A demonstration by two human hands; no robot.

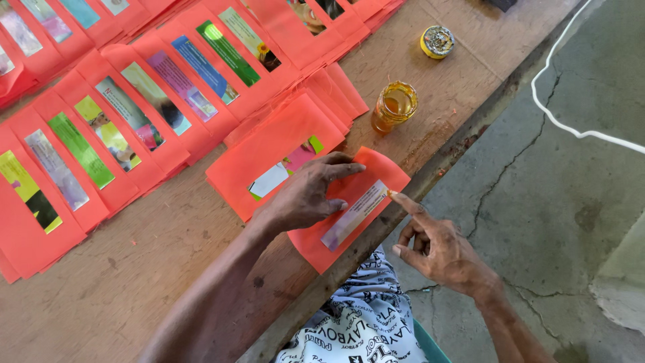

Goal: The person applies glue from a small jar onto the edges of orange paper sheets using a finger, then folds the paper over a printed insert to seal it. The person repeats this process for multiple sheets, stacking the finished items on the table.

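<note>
The left hand lies flat, pinning an orange envelope on the desk; the right hand, empty, points its forefinger at the envelope's strip. Nearby, an open jar holds amber glue.

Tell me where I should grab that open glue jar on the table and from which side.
Grip the amber jar around its round side wall, coming from the table edge side. Its mouth is open and glue-smeared, so keep fingers off the rim; orange cards crowd its far side.
</note>
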